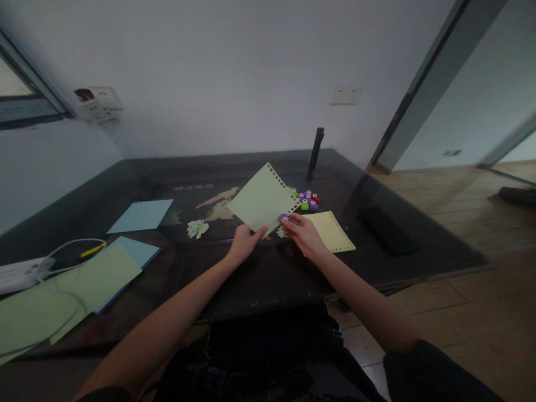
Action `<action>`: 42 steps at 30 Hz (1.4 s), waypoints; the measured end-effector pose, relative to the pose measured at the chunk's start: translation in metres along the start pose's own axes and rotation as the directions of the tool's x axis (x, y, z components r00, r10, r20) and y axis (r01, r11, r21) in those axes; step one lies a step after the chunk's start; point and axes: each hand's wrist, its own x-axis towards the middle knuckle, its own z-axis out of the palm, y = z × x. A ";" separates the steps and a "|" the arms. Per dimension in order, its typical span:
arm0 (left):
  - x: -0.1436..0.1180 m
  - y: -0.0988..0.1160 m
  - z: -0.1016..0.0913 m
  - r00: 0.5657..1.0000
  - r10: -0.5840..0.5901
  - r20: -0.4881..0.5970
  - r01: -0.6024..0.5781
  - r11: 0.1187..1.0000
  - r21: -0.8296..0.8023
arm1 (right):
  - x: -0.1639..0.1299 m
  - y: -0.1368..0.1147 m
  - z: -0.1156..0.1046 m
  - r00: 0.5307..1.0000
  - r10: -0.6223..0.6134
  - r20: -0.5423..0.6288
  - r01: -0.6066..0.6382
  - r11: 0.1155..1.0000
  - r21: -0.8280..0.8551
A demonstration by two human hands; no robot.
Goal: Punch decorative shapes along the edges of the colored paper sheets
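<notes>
My left hand point(244, 242) holds a light green sheet of paper point(262, 198) by its lower corner, tilted above the dark table point(272, 279). One edge of the sheet has a row of punched holes. My right hand point(302, 231) grips a small purple hole punch point(283, 217) clamped on the sheet's lower right edge. A yellow sheet point(333, 230) with punched edges lies flat on the table just right of my right hand. Several small coloured punches point(308, 200) sit in a cluster behind the green sheet.
A pile of tiny paper cut-outs point(197, 228) lies left of my hands. Blue sheets point(141, 215) and green sheets point(62, 296) lie at the left, with a white cable point(62, 248). A dark upright cylinder point(315, 154) stands at the back; a black flat object point(385, 229) lies at the right.
</notes>
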 end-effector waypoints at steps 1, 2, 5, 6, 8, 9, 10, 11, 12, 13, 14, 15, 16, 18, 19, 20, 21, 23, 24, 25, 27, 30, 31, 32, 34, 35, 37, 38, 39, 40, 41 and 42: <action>0.000 0.000 0.000 1.000 -0.003 -0.001 0.003 1.000 -0.002 | 0.000 0.000 0.000 1.000 0.005 0.007 -0.006 1.000 0.008; 0.000 0.001 0.000 1.000 -0.004 -0.003 0.004 1.000 -0.005 | -0.001 -0.001 0.000 1.000 0.009 0.013 -0.009 1.000 0.014; 0.000 0.002 0.000 1.000 -0.005 -0.009 0.005 1.000 -0.006 | -0.002 -0.001 0.000 1.000 0.008 0.028 -0.009 1.000 0.009; 0.000 0.003 -0.001 1.000 -0.003 -0.011 0.003 1.000 -0.003 | -0.002 -0.002 0.000 1.000 0.008 0.027 -0.008 1.000 0.003; 0.000 0.003 -0.001 1.000 0.005 -0.013 -0.005 1.000 0.006 | -0.002 -0.001 0.000 1.000 0.007 0.021 -0.007 1.000 -0.002; 0.000 0.003 -0.001 1.000 0.010 -0.014 -0.010 1.000 0.011 | -0.001 -0.001 0.000 1.000 0.006 0.019 -0.006 1.000 0.000; 0.000 0.004 -0.001 1.000 0.014 -0.014 -0.014 1.000 0.015 | -0.001 -0.001 0.000 1.000 0.003 0.017 -0.003 1.000 0.001; 0.000 0.003 -0.001 1.000 0.016 -0.013 -0.016 1.000 0.017 | -0.001 -0.001 0.000 1.000 0.001 0.017 -0.001 1.000 0.000; 0.000 0.003 -0.001 1.000 0.016 -0.011 -0.016 1.000 0.016 | -0.001 -0.001 0.000 1.000 -0.003 0.014 0.003 1.000 -0.003; -0.001 0.003 -0.001 1.000 0.013 -0.009 -0.013 1.000 0.012 | 0.000 -0.001 -0.001 1.000 -0.007 0.011 0.007 1.000 -0.008; -0.001 0.003 -0.001 1.000 0.010 -0.009 -0.010 1.000 0.007 | 0.000 0.000 -0.001 1.000 -0.011 0.008 0.011 1.000 -0.014; -0.001 0.003 -0.001 1.000 0.006 -0.007 -0.006 1.000 0.002 | 0.000 0.000 -0.001 1.000 -0.014 0.005 0.014 1.000 -0.018; -0.001 0.003 -0.001 1.000 0.004 -0.007 -0.004 1.000 -0.003 | 0.000 0.000 -0.001 1.000 -0.017 0.002 0.017 1.000 -0.021; -0.001 0.003 -0.001 1.000 0.002 -0.007 -0.002 1.000 -0.006 | 0.000 -0.001 0.000 1.000 -0.015 -0.008 0.014 1.000 -0.020; -0.001 0.003 -0.001 1.000 0.003 -0.006 -0.003 1.000 -0.003 | 0.000 -0.001 0.000 1.000 -0.012 -0.012 0.012 1.000 -0.018; -0.001 0.004 -0.001 1.000 0.003 -0.007 -0.003 1.000 0.004 | 0.000 -0.001 0.000 1.000 -0.010 -0.017 0.009 1.000 -0.017; -0.001 0.004 -0.001 1.000 0.003 -0.007 -0.003 1.000 0.014 | 0.000 -0.001 0.001 1.000 -0.008 -0.020 0.007 1.000 -0.015; -0.001 0.004 -0.001 1.000 0.006 -0.004 -0.006 1.000 0.027 | -0.001 -0.002 0.001 1.000 -0.005 -0.021 0.005 1.000 -0.015; -0.001 0.004 -0.001 1.000 0.007 -0.003 -0.007 1.000 0.025 | -0.001 -0.002 0.001 1.000 -0.004 -0.023 0.004 1.000 -0.019; -0.001 0.004 -0.001 1.000 0.006 -0.002 -0.006 1.000 0.019 | -0.001 -0.002 0.001 1.000 -0.003 -0.028 0.002 1.000 -0.027; -0.001 0.002 0.000 1.000 0.003 -0.005 -0.003 1.000 0.002 | -0.001 -0.003 0.001 0.999 -0.004 -0.036 0.002 0.999 -0.053; 0.000 0.000 0.000 1.000 0.005 -0.007 -0.005 1.000 0.004 | -0.001 -0.004 0.001 0.999 -0.015 -0.037 0.011 0.996 -0.091; 0.000 0.000 0.000 1.000 0.006 -0.005 -0.006 1.000 0.010 | -0.001 -0.004 0.001 0.999 -0.018 -0.036 0.015 0.995 -0.100; 0.000 0.000 0.000 1.000 0.007 -0.002 -0.007 1.000 0.014 | -0.001 -0.004 0.001 0.999 -0.022 -0.039 0.017 0.994 -0.108; 0.000 0.001 0.000 1.000 0.008 0.000 -0.008 1.000 0.016 | 0.000 -0.004 0.000 0.999 -0.026 -0.048 0.020 0.993 -0.120; 0.000 0.001 0.000 1.000 0.011 0.000 -0.011 1.000 0.015 | 0.000 -0.004 0.000 0.998 -0.028 -0.048 0.022 0.992 -0.124; 0.000 0.002 0.000 1.000 0.017 0.000 -0.017 1.000 0.005 | 0.000 -0.003 0.000 0.999 -0.033 -0.042 0.028 0.991 -0.130; 0.000 0.002 0.000 1.000 0.019 0.001 -0.019 1.000 0.000 | 0.000 -0.003 0.000 0.999 -0.037 -0.038 0.032 0.991 -0.131; 0.000 0.002 0.000 1.000 0.022 0.001 -0.022 1.000 -0.006 | 0.000 -0.003 0.000 0.999 -0.041 -0.034 0.036 0.991 -0.132; 0.000 0.002 0.000 1.000 0.024 0.003 -0.024 1.000 -0.010 | 0.000 -0.003 0.000 0.998 -0.046 -0.031 0.041 0.990 -0.131; -0.001 0.002 0.000 1.000 0.025 0.004 -0.025 1.000 -0.011 | 0.001 -0.003 0.000 0.998 -0.049 -0.029 0.045 0.990 -0.130; -0.001 0.002 0.000 1.000 0.026 0.004 -0.026 1.000 -0.009 | 0.001 -0.003 0.000 0.998 -0.052 -0.029 0.048 0.990 -0.129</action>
